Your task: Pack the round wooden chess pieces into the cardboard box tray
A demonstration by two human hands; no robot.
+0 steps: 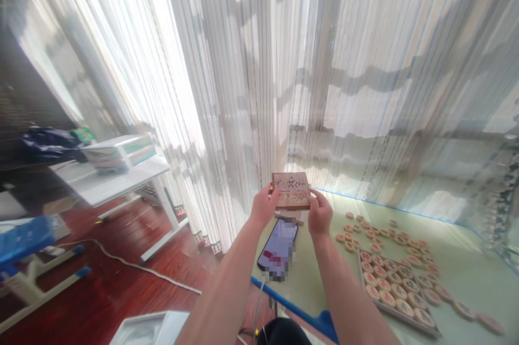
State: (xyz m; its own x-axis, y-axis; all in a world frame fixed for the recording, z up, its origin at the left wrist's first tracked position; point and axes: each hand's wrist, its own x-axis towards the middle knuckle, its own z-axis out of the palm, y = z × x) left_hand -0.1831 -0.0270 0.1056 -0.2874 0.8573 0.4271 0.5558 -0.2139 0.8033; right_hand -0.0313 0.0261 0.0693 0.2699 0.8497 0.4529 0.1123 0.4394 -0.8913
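Observation:
Both my hands hold up a flat brown square box lid (291, 190) with printed characters on top, above the far part of a pale green table (466, 274). My left hand (263, 208) grips its left edge and my right hand (320, 214) grips its right edge, fingers curled round it. Below the lid lies a phone (279, 249) with a cable. To the right, a shallow tray (395, 291) holds several round wooden game pieces, and several more pieces (365, 232) lie loose on the table beyond it.
Sheer white curtains (284, 74) hang behind the table. On the left stands a white side table (117, 177) with a box on it, over a dark red wooden floor (101, 285) crossed by a white cable. A white tray (150, 329) sits at the bottom.

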